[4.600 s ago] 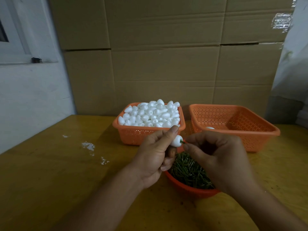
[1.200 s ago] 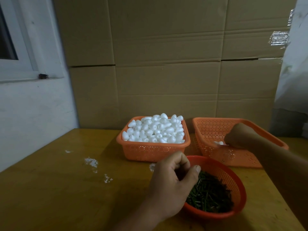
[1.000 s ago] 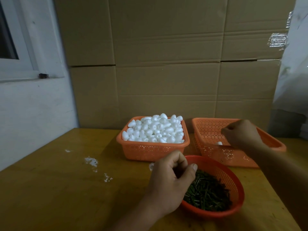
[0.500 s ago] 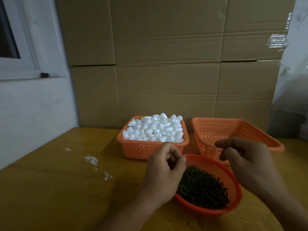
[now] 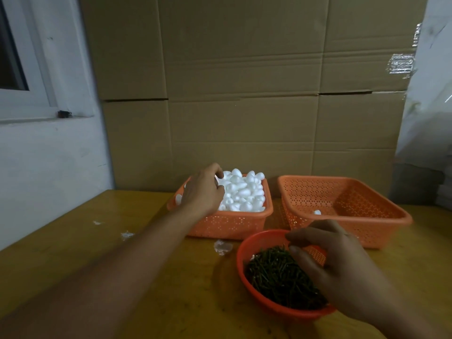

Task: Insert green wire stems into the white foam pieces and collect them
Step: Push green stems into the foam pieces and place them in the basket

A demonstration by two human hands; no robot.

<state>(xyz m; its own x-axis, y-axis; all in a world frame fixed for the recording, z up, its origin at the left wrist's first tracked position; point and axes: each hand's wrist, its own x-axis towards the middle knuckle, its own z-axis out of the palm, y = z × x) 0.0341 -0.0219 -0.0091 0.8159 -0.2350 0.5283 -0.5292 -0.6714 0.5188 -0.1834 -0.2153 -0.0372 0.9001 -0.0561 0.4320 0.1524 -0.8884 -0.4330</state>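
Left hand: reaches into the orange basket at the back and lies on the white foam pieces. Its fingers curl down into the pile. I cannot tell if it holds one.
Right hand: hangs over the round red bowl, with thumb and fingers bent over the green wire stems.
Other basket: sits to the right of the full one, with one white foam piece inside.
Table: yellow wood, with little white bits on it.
Behind: big brown cardboard boxes.
Left side: a white wall with a window.
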